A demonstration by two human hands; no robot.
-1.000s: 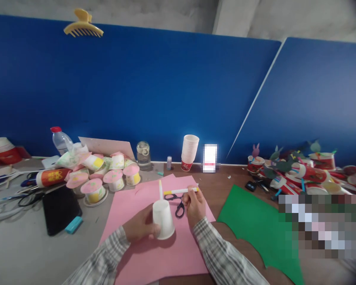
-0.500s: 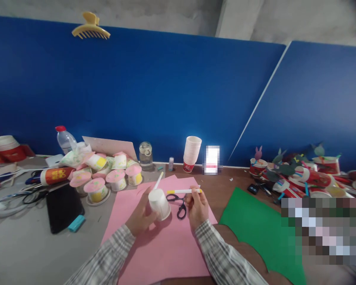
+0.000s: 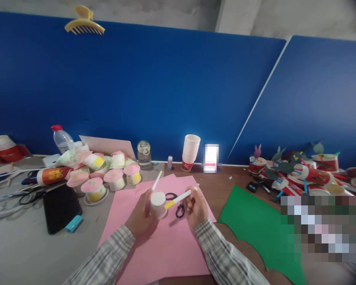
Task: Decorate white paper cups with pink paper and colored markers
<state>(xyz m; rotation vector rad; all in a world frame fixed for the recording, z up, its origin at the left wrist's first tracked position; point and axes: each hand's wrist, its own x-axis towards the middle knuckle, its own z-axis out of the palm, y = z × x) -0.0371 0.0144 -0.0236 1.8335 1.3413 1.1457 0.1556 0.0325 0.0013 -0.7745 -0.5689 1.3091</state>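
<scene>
My left hand (image 3: 141, 215) is wrapped round the side of a small white paper cup (image 3: 158, 199), which is upside down with its base up. A white stick-like pen (image 3: 157, 181) with a yellowish end pokes out beyond those fingers; whether they hold it or it lies on the paper, I cannot tell. Between my right hand's (image 3: 198, 206) thumb and fingers is a white marker (image 3: 179, 199), its yellow end pointing left and down, close to the cup's side. Black-handled scissors (image 3: 180, 211) lie behind, partly covered, on pink paper (image 3: 166, 253).
Green paper (image 3: 261, 229) with a scalloped edge lies to the right. Pink-topped cups (image 3: 93, 190), a black tablet (image 3: 62, 209) and a glass jar (image 3: 144, 155) stand or lie left. A stack of cups (image 3: 191, 150) is at the back. Cup crafts (image 3: 308, 174) crowd the far right.
The cup has turned so its base faces me more, and my left hand has shifted round it. The marker has tilted, its yellow end now lower and nearer the cup.
</scene>
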